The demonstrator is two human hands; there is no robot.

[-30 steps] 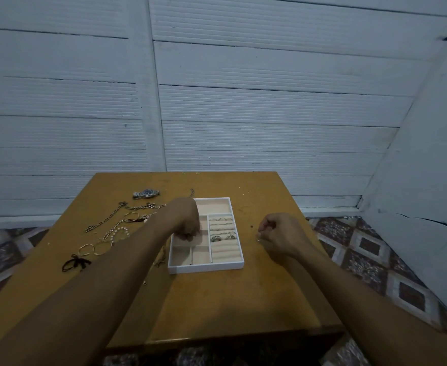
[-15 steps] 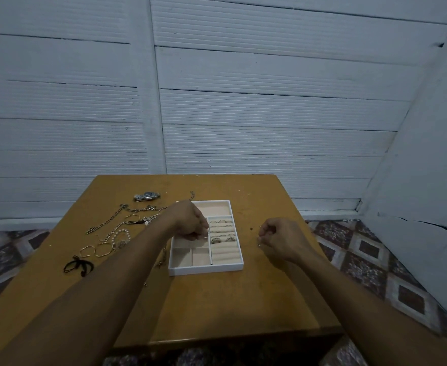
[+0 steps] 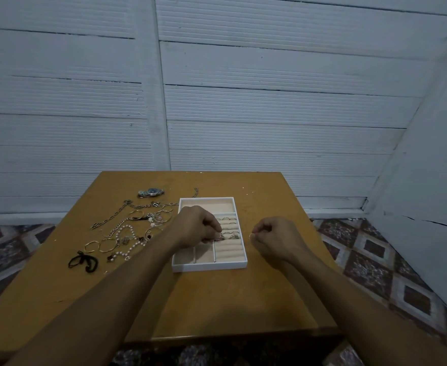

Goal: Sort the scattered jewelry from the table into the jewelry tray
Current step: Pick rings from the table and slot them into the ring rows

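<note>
Our right hand [image 3: 276,237] pinches a small gold ring [image 3: 251,235] just right of the jewelry tray [image 3: 209,266] — likely light, stiff, slippery, best held by its rim. Our left hand [image 3: 196,225] curls over the ring rolls [image 3: 229,249]; what it holds we cannot tell.

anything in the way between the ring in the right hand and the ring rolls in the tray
Only the low right wall of the tray lies between the ring pinched by the right hand and the ring rolls. The left hand covers the rolls' left end in the middle rows; the front rolls look free.
</note>
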